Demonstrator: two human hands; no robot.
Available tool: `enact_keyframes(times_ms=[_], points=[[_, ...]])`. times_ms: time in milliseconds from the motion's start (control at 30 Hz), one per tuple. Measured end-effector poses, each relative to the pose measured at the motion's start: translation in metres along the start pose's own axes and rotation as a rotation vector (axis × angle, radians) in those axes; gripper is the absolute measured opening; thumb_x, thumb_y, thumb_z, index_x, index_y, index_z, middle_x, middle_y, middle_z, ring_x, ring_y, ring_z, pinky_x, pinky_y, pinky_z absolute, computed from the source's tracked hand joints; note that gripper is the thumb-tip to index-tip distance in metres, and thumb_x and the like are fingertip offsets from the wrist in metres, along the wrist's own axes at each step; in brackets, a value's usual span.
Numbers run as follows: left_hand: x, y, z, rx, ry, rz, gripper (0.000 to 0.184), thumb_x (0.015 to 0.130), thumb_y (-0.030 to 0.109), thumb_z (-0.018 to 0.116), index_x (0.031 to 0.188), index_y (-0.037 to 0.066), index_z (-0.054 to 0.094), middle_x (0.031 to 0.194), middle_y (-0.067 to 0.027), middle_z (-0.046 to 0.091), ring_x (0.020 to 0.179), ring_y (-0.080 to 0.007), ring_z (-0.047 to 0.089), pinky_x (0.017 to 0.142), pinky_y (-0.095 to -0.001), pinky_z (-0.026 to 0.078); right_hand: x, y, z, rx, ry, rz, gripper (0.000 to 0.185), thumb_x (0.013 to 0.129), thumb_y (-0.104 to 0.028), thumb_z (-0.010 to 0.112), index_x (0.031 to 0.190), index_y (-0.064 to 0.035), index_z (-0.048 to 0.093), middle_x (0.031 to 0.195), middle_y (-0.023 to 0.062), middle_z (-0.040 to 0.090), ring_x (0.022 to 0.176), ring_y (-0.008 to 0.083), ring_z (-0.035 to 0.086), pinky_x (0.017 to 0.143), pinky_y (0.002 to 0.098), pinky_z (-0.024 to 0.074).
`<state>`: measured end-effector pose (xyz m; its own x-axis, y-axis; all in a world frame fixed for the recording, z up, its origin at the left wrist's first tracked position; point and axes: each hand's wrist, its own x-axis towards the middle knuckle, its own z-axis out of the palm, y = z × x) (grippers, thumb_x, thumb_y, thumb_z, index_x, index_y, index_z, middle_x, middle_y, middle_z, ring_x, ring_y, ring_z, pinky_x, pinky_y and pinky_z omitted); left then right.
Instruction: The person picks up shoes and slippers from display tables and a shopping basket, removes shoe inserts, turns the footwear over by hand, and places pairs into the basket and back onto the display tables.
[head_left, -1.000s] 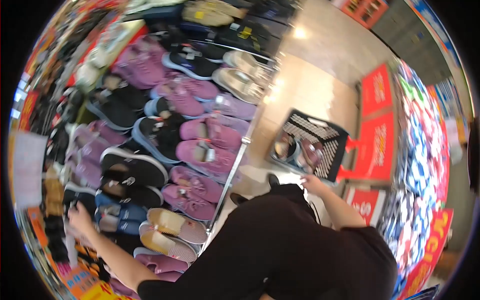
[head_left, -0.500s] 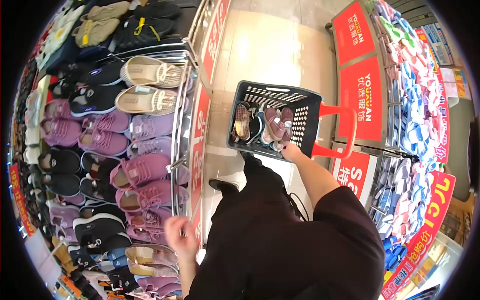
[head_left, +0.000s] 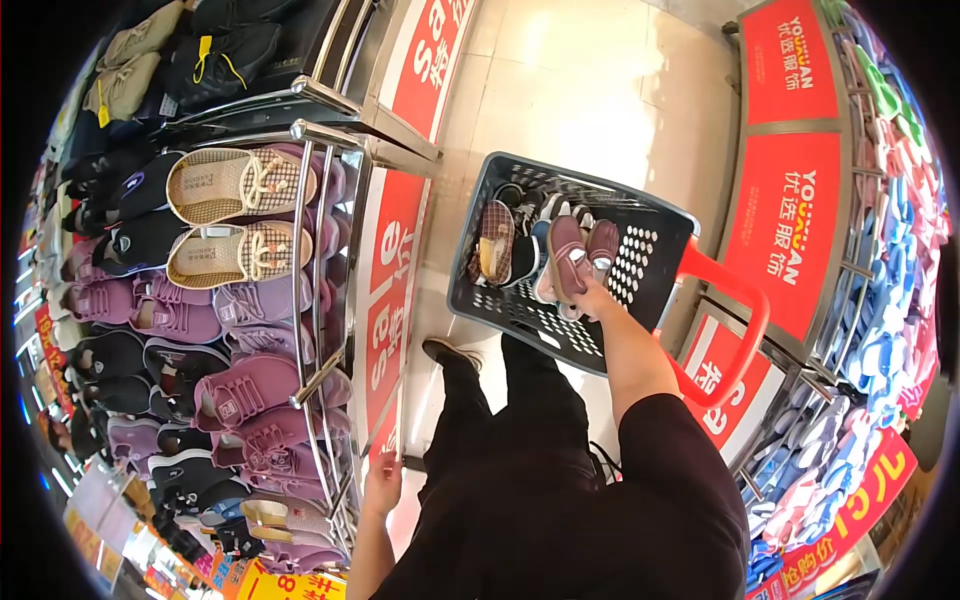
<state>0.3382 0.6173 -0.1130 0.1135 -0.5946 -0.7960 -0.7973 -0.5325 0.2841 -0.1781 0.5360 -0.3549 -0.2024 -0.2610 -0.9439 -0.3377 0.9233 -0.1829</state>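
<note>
My right hand (head_left: 598, 300) reaches into the dark grey shopping basket (head_left: 640, 350), its fingers closed on the heel end of a maroon shoe (head_left: 567, 258). A matching maroon shoe (head_left: 603, 243) lies beside it. At the basket's other end are a brown checked shoe (head_left: 497, 235) and a black shoe (head_left: 523, 258); pale shoes lie partly hidden beneath. The basket's red handle (head_left: 752, 310) points right. My left hand (head_left: 381, 485) hangs low beside the shoe rack, fingers loosely bent and apart, with nothing visible in it.
On the left, a metal-railed rack (head_left: 318, 300) holds rows of shoes, including beige woven flats (head_left: 235, 255) and mauve sneakers (head_left: 250, 390). Red sign panels (head_left: 790, 215) front the right-hand stand, which carries many slippers (head_left: 890, 240). Tiled floor (head_left: 560, 90) runs between them.
My right hand has moved from the basket's near rim onto the maroon shoe. My left hand is lower in view. The basket appears larger and turned slightly, and the view has shifted along the aisle.
</note>
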Motion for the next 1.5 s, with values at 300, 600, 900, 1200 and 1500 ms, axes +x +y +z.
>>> enact_keyframes(times_ms=[300,600,900,1200,1500], points=[[-0.006,0.071,0.001,0.177,-0.073,0.14,0.036,0.087,0.021,0.063,0.117,0.002,0.059,0.093,-0.0155,0.067,0.081,-0.0278,0.066,0.076,-0.0383,0.052,-0.044,-0.03,-0.024,-0.267,0.19,-0.281,0.053,0.082,-0.04,0.061,0.11,0.0041,0.061,0.109,0.0277,0.064,0.105,0.0401,0.061,0.094,0.0422,0.0473],[0.0,0.199,-0.008,0.056,0.102,0.701,0.094,0.072,0.022,0.083,0.145,0.002,0.027,0.136,-0.0243,0.045,0.123,-0.0363,0.05,0.104,-0.0395,0.041,-0.246,-0.108,0.001,0.96,-0.574,-0.376,0.032,0.09,-0.028,0.068,0.098,0.0009,0.057,0.076,0.0076,0.061,0.057,0.0173,0.063,0.056,0.0301,0.057],[-0.026,0.166,-0.073,-1.013,0.162,0.909,0.086,0.073,0.004,0.078,0.143,0.002,0.028,0.132,-0.015,0.049,0.121,-0.0258,0.052,0.099,-0.0391,0.046,-0.401,-0.201,0.078,0.483,-0.799,-0.894,0.037,0.097,-0.023,0.055,0.126,-0.0009,0.047,0.109,0.0128,0.061,0.065,0.0136,0.064,0.053,0.0255,0.053],[-0.04,0.124,-0.13,-1.731,-0.56,0.865,0.077,0.081,0.031,0.072,0.144,0.012,0.032,0.138,-0.0138,0.048,0.123,-0.0355,0.05,0.105,-0.0526,0.04,-0.475,-0.265,0.035,0.288,-0.238,-1.165,0.036,0.094,-0.015,0.057,0.125,0.0028,0.056,0.112,0.0141,0.065,0.076,0.0137,0.065,0.062,0.0267,0.0536],[-0.026,0.075,-0.152,-1.915,-0.733,0.8,0.069,0.094,0.058,0.045,0.14,0.007,0.041,0.136,-0.0169,0.052,0.125,-0.0347,0.05,0.109,-0.0509,0.035,-0.41,-0.245,0.099,0.348,-1.053,-0.888,0.094,0.078,-0.043,0.075,0.144,0.0062,0.03,0.14,0.0151,0.047,0.128,0.0233,0.048,0.106,0.036,0.0388]])
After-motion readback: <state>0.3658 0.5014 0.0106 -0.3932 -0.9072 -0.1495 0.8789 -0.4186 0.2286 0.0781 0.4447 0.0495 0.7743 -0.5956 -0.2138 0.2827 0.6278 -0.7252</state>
